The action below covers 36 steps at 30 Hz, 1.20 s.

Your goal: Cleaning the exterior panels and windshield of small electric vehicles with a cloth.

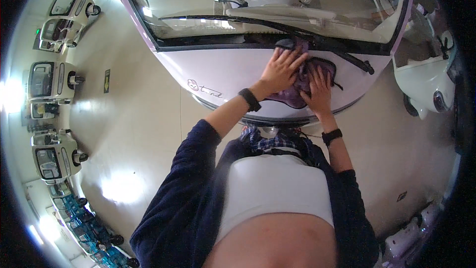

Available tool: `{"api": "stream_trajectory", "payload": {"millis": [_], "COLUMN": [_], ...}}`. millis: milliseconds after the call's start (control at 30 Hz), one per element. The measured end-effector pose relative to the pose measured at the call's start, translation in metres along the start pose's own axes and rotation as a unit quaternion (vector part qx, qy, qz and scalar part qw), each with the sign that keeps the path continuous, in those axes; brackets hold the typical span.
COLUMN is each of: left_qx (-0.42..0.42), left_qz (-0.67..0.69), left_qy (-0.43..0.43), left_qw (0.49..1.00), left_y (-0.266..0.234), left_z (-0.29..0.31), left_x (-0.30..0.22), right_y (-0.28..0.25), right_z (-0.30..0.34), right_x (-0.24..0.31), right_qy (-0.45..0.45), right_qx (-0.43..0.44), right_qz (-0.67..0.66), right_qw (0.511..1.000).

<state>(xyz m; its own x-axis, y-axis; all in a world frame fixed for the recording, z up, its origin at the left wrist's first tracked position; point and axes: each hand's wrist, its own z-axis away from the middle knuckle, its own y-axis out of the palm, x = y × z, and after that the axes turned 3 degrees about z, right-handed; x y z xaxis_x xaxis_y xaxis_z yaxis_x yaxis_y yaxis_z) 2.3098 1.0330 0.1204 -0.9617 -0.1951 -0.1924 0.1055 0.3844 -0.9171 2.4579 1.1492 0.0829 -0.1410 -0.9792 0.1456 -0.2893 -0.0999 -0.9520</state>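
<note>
A piece of purple fabric (pixel 292 97) with black edging lies on the pale lilac front panel (pixel 183 64) of a small vehicle, and a short dark strap or cord sticks out at its right. My left hand (pixel 283 71) lies on the fabric's upper left part, fingers stretched toward the base of the windscreen. Flat on its right part rests my right hand (pixel 318 89), with the fingers spread. A rounded dark patch (pixel 285 43) shows just beyond my left fingertips; I cannot tell whether it belongs to the fabric. Both wrists wear dark bands.
A black wiper (pixel 238 19) crosses the lower windscreen (pixel 267 0) above my hands. Handlebars show through the glass. A white scooter-like vehicle (pixel 426 84) stands at the right. Several small vehicles (pixel 49 82) line the left side, beyond the shiny beige floor (pixel 134 119).
</note>
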Motion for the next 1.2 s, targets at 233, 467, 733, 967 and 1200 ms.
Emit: {"api": "stream_trajectory", "payload": {"millis": [233,467,733,967,1200], "left_qx": [-0.020,-0.088,-0.154,-0.124,-0.080], "left_qz": [-0.040,-0.068,-0.152,-0.087,0.004], "left_qy": [0.011,-0.259,-0.336,-0.331,-0.300], "left_qw": [0.999,0.959,0.917,0.931,0.950], "left_y": [0.007,-0.029,-0.090,-0.072,-0.053], "left_z": [-0.002,0.061,0.135,0.165,0.160], "left_x": [-0.002,0.072,0.181,0.166,0.128], "right_y": [-0.003,-0.004,0.028,0.042,0.038], "right_z": [0.010,-0.082,-0.182,-0.164,-0.118], "right_x": [-0.001,0.068,0.195,0.211,0.179], "right_qy": [0.057,0.008,-0.156,-0.153,-0.153], "right_qx": [-0.047,0.001,-0.006,0.023,0.065], "right_qz": [0.022,-0.039,-0.011,-0.055,-0.031], "right_qw": [0.997,0.999,0.988,0.986,0.986]}}
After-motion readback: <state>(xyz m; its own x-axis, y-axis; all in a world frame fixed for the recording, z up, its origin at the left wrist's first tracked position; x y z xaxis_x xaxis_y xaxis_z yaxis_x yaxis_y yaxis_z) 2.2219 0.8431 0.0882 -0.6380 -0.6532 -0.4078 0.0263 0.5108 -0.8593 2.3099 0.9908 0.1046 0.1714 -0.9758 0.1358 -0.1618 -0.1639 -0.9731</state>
